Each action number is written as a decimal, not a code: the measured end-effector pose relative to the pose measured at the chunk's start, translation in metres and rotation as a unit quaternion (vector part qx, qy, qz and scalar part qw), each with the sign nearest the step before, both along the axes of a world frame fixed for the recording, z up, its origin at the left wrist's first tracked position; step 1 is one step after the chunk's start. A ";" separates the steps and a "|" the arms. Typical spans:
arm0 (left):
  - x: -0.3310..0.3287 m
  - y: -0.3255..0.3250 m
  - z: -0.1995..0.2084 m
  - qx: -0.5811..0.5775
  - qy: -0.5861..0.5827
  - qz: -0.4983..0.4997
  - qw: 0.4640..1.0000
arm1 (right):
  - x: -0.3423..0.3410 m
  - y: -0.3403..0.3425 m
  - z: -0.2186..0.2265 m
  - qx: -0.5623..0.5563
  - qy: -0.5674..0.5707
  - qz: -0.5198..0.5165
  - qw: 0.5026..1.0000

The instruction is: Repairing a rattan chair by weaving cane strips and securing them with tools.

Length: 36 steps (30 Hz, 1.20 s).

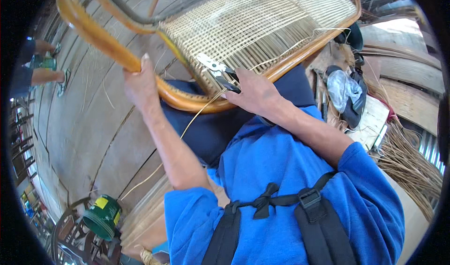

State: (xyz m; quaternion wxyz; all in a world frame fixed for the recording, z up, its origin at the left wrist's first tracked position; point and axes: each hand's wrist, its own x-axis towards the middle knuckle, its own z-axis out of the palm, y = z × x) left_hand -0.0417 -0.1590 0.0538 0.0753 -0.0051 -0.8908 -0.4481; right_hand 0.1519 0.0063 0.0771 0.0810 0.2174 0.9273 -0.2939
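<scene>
A chair with a curved, varnished wooden frame (108,42) and a woven cane seat (243,23) lies tilted across my lap. My left hand (141,87) is closed round the frame's curved arm. In my right hand (255,90) is a pair of pliers (216,67) with a silver head and dark handles, the head lying over the near left corner of the weave. Beside that hand, a pale cane strand (191,123) crosses the frame and trails down under my left forearm toward the lower left. Whether my right fingertips also pinch this strand cannot be made out.
A green bucket (102,216) stands at lower left near dark carved furniture (65,237). On the right lie a clear plastic bag (342,90) on dark cloth and a bundle of cane (408,159). Another person's sandalled foot (63,81) rests on the plank floor (89,138) at far left.
</scene>
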 end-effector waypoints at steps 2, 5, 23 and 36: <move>0.001 -0.008 0.009 -0.022 -0.055 -0.010 0.998 | 0.002 0.015 0.033 -0.010 0.000 -0.032 0.999; -0.013 -0.027 0.013 0.034 -0.032 -0.044 0.998 | 0.018 0.052 0.063 -0.019 -0.018 -0.087 0.996; -0.063 -0.139 0.005 -0.069 -0.056 0.072 0.993 | 0.251 0.175 -0.052 -0.017 -0.052 -0.270 0.961; -0.058 0.149 -0.035 -0.073 -0.058 -0.146 0.985 | -0.043 0.230 -0.032 -0.024 -0.015 0.038 0.999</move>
